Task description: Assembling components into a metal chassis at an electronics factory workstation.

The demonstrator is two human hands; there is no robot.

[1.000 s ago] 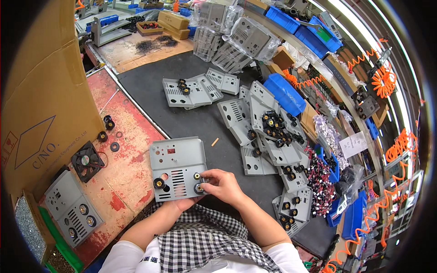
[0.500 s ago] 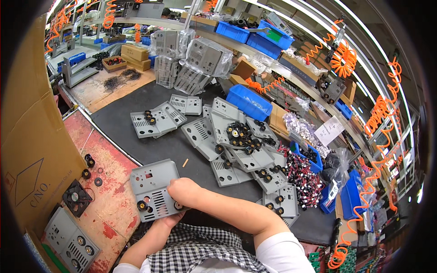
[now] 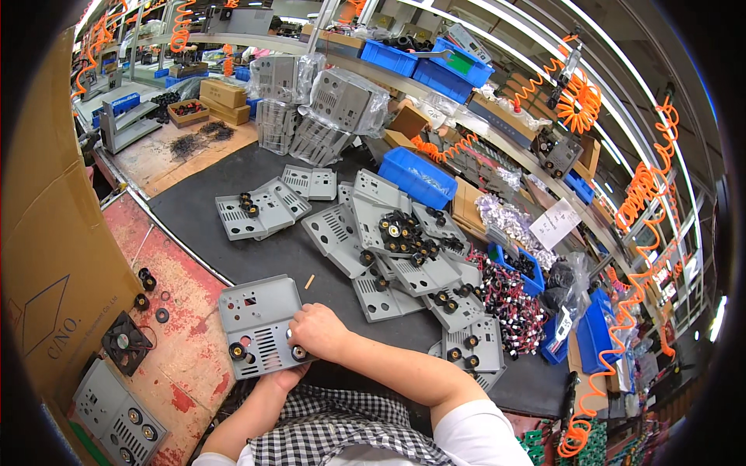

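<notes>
A grey sheet-metal panel (image 3: 260,311) with slots and round holes is tilted in front of me. My left hand (image 3: 286,376) grips its lower edge from below, and its fingers are mostly hidden under the metal. My right hand (image 3: 318,332) is closed at the panel's right edge. Whatever its fingertips hold is too small to make out. Just below them, a black round fitting (image 3: 299,352) with a brass-coloured centre sits in the panel's lower right corner. A similar black fitting (image 3: 238,351) sits at the lower left.
Several grey panels (image 3: 334,241) lie on the black mat, with a pile of black fittings (image 3: 400,233) on top. Wired connectors (image 3: 509,311) and blue bins (image 3: 420,177) are at the right. A small fan (image 3: 127,342), another panel (image 3: 116,412) and a cardboard box (image 3: 54,210) are at the left.
My right hand has lifted slightly from the panel's lower right corner, so the fitting there shows more fully. The left hand still supports the panel. The whole view has shifted a little.
</notes>
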